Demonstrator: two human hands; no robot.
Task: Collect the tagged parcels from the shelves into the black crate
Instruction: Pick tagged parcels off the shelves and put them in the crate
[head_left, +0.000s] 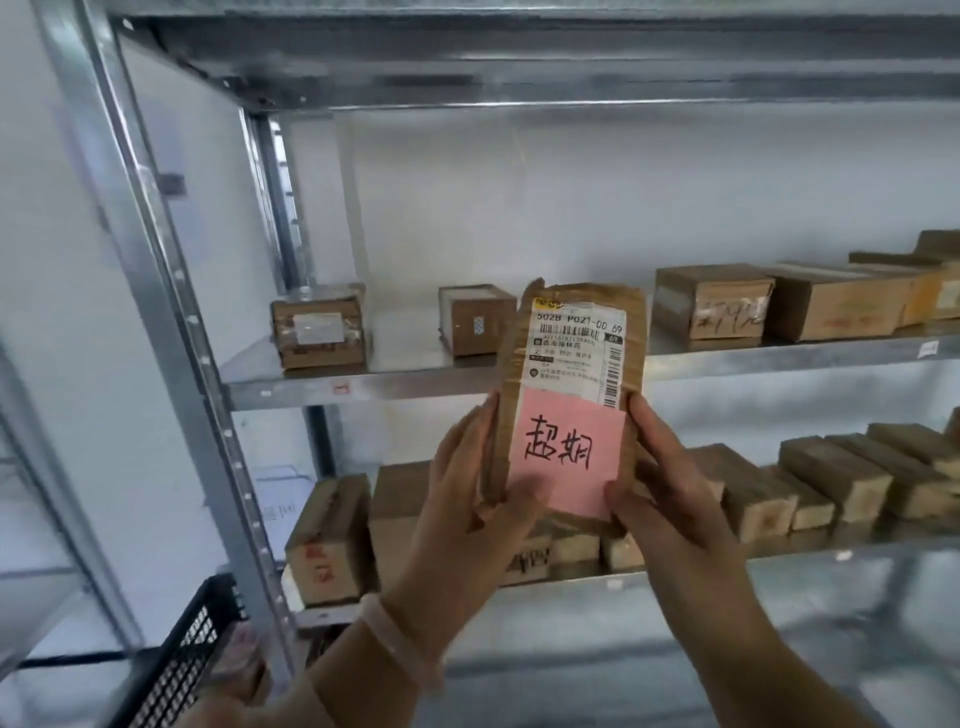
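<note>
both hands are holding a brown cardboard parcel (571, 312) upright in the middle of the frame, in front of the metal shelving (171, 312). the left hand (467, 499) is gripping the parcel's left edge, its fingers lying along the side and its thumb crossing the lower front corner. the right hand (660, 483) is clasping the right edge, its fingers wrapping round the side and its thumb pressing on the lower right corner of the pink tag (569, 452). the pink tag is covering the lower half of the parcel's front and is showing black handwritten characters. it is overlapping the bottom of a white shipping label (576, 353) printed with barcodes. a pale wristband (395, 644) is circling the left wrist.

the black crate (192, 660) is sitting at the lower left of the frame, well apart from the parcel, with only one mesh-walled corner showing.

on the middle shelf (415, 364), two small boxes (317, 327) are standing apart at centre left, and larger cartons (711, 306) are lining up toward the right edge. on the lower shelf (779, 556), brown packages (831, 478) are crowding in rows behind the hands, some bearing red or black scrawl.
</note>
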